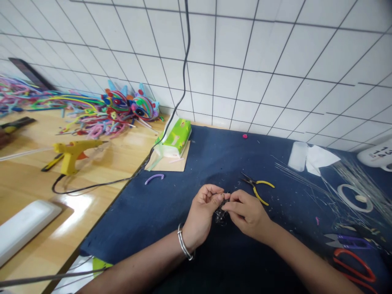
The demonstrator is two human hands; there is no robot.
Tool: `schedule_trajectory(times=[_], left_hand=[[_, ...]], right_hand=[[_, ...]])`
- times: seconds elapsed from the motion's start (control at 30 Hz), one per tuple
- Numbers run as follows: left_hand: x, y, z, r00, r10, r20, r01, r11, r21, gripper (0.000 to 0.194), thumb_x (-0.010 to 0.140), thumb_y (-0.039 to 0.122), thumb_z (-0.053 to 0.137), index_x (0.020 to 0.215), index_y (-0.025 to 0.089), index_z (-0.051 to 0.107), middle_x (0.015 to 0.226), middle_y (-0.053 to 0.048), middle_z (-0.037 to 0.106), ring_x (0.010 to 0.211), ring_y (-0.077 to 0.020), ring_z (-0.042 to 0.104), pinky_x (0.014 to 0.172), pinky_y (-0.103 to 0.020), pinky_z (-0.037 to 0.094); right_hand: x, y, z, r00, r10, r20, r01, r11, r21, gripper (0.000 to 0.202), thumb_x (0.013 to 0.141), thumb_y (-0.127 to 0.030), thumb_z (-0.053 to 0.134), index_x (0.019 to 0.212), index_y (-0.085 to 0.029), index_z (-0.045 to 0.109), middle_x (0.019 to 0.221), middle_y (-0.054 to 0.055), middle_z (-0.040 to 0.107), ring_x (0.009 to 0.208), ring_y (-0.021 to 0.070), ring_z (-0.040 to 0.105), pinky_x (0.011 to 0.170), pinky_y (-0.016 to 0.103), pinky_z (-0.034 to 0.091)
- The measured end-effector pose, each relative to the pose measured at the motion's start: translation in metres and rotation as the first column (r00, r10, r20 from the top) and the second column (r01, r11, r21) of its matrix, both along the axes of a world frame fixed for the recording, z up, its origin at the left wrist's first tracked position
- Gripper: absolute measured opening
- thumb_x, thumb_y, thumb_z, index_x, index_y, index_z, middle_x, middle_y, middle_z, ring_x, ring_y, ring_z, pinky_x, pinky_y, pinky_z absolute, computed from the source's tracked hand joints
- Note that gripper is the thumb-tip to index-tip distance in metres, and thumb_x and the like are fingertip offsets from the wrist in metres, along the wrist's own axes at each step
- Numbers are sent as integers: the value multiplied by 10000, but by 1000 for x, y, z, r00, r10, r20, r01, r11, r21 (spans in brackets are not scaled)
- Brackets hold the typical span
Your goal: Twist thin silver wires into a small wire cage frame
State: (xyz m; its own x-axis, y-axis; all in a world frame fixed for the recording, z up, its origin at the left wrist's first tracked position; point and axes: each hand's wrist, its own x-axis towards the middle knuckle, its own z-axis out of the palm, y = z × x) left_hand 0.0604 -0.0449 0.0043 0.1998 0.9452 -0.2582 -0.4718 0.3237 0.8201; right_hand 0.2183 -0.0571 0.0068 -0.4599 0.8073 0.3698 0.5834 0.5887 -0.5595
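My left hand [204, 208], with a silver bangle at the wrist, and my right hand [245, 211] meet over the dark blue cloth [171, 204]. Both pinch a small dark wire-like piece [221, 213] between their fingertips; its exact form is too small to tell. Yellow-handled pliers [257, 188] lie on the cloth just beyond my right hand.
A yellow glue gun [73, 152] with its black cable lies on the wooden table at left, behind it a heap of coloured pipe cleaners [92, 114]. A green tissue pack [174, 139], thin wires [337, 183], a tape ring [353, 198], purple snips [349, 241] and red-handled scissors [355, 265] lie around.
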Motion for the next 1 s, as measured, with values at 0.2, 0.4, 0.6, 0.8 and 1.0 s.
schedule_trajectory(times=[0.2,0.4,0.6,0.8,1.0], left_hand=[[-3,1,2,998,55,-7,-55,998,16,161,737,166,653,865,154,556,833,-10,634,832,-132,636,782,-253,459],[-2,0,3,999,45,-11,-44,999,19,147,748,161,638,868,160,553,831,-7,640,819,-124,637,758,-238,467],[1,-1,1,1000,25,10,-25,1000,12,132,758,154,628,863,157,549,824,-6,632,809,-114,629,756,-234,465],[-1,1,1,999,42,8,-42,999,17,139,751,148,634,864,148,553,825,-13,633,825,-127,637,782,-249,464],[-9,5,6,989,134,-60,-127,985,116,169,744,153,648,880,151,548,871,-15,626,831,-135,652,811,-260,474]], right_hand=[[4,2,9,997,73,29,-71,995,-72,190,741,-74,496,788,-207,623,782,21,505,688,121,485,631,247,427],[3,3,8,991,123,58,-122,992,-12,230,775,-80,481,862,-223,639,786,22,506,726,131,479,669,270,422],[2,2,8,981,149,128,-155,987,40,228,817,-92,467,863,-228,644,758,17,511,705,129,477,669,280,422],[3,3,9,988,139,71,-139,990,4,157,826,-103,469,860,-183,600,817,46,570,788,154,527,737,307,456],[5,4,11,994,90,58,-89,996,-13,108,818,-107,479,832,-175,562,822,47,585,788,153,538,724,297,455]])
